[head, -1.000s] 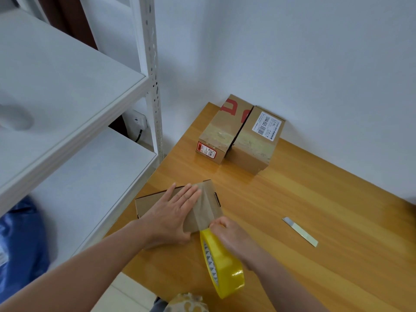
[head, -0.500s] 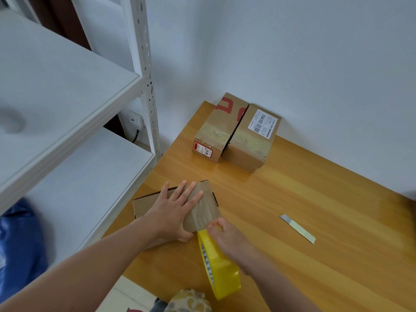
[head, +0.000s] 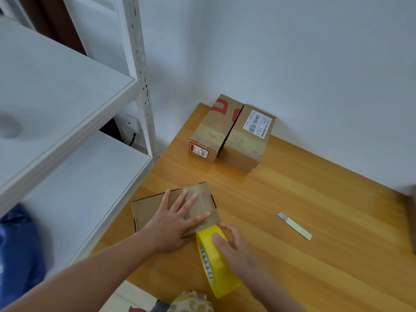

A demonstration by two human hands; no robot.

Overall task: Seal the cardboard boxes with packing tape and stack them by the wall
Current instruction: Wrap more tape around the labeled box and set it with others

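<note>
Glossy wooden table (head: 292, 188), matt cardboard box (head: 148, 206)

Tape roll (head: 216, 267) bright yellow, grey-white triangles on inner core; near box (head: 148, 207) plain brown. Table (head: 315, 221) orange-brown wood grain, shelf (head: 67, 97) white. Far-left box (head: 216, 128) brown w/ red marks & red label, far-right box (head: 245, 144) brown w/ white barcode label.

My wooden tabletop (head: 326, 255) fills the lower right of the frame, and a small flat metal blade (head: 294, 226) lies on it by itself toward the right. White metal shelving (head: 67, 97) takes up the left, its perforated post (head: 141, 75) just beside the tabletop's corner. There's a wall socket (head: 131, 124) with a black plug behind the post, and something blue (head: 18, 255) at lower left.
</note>
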